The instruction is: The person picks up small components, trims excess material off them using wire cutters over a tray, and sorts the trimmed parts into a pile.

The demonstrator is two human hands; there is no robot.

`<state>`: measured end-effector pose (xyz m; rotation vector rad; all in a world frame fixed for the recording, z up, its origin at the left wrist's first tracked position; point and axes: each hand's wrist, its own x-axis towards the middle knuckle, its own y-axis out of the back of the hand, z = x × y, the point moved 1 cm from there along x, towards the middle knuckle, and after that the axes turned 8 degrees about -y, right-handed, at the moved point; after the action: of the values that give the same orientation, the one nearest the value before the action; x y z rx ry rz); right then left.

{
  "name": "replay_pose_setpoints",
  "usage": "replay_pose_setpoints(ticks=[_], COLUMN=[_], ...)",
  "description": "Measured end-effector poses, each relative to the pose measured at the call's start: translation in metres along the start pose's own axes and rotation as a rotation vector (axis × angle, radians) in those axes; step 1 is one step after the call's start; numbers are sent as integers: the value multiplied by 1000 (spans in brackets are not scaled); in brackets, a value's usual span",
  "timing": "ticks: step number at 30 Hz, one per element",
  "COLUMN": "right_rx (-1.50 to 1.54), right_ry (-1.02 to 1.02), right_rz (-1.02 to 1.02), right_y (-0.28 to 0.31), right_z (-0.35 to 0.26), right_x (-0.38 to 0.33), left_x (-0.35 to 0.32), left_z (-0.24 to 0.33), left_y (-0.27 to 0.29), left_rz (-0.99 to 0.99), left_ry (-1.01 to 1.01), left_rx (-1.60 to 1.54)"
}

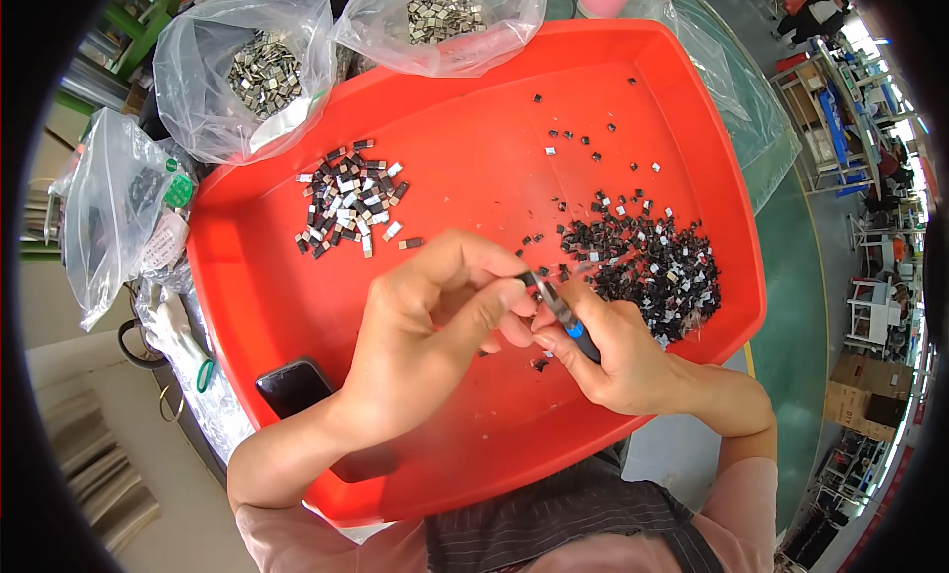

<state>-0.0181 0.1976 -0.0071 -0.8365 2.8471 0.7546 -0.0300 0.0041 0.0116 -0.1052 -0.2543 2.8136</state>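
My right hand (628, 351) is closed round a pair of small pliers or nippers (565, 316) with blue and black handles. Their metal jaws point up and left, meeting a small dark piece (527, 277) that my left hand (420, 326) pinches between thumb and fingers. The fingers hide most of that piece. Both hands are over a big red tray (465, 168). Beside my right hand lies a heap of tiny black and white bits (657, 266). Farther left, a pile of small black and white connectors with metal ends (351, 197) rests on the tray floor.
Two clear plastic bags of metal connector shells (267, 74) (445, 17) lean on the tray's far edge. A black phone (295, 387) lies at the tray's left side. Left of the tray are a zip bag (114, 207) and a white glove (178, 341). Workbenches (840, 118) and a cardboard box (868, 395) stand at right.
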Motion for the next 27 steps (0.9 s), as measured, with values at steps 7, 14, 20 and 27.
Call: replay_pose_setpoints(ticks=[7,14,20,27], right_rx=[463,177,132,172], right_ry=[17,-5,14,-37], right_rz=[168,-95,-195,-196], right_y=[18,11,1,3], right_z=[3,1,4,9], right_x=[2,-2,7,0], left_x=[6,11,-7,1], left_z=[-2,-3,-3,-6], left_y=[12,-1,5,-6], left_rz=[41,55,153,119], left_ry=[219,174,100,33], left_rx=[-306,-302,-214,-132])
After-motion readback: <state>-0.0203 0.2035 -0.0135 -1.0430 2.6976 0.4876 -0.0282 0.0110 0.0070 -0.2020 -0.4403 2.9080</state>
